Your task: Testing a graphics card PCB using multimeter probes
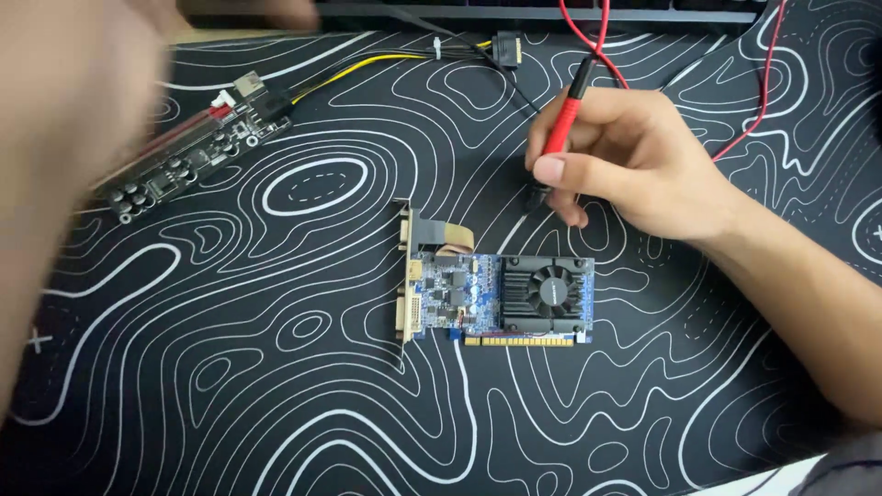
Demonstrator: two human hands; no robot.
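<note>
My right hand (625,165) pinches a red test probe (565,115) like a pen, thumb and forefinger closed round its smooth plastic barrel, dark tip angled down just beyond the far edge of the graphics card (501,294). My left hand (64,147) looms large and blurred at the left, close to the lens; I cannot tell whether it is open or closed, or holding anything. The card lies flat mid-table, apart from both hands: a blue circuit board with a black finned heatsink and small round fan, a row of gold edge contacts on its near side, and a metal bracket with ports standing at its left end. By my judgement the probing is about to begin; the tip has yet to land on the board, and the next move calls for a steady, fine placement among closely packed parts. A second, narrow dark board (188,156) studded with capacitors sits far left, fed by yellow and black wires (386,61). Thin red leads (763,83) loop behind my right hand across the black mat (276,404) with its white contour lines.
</note>
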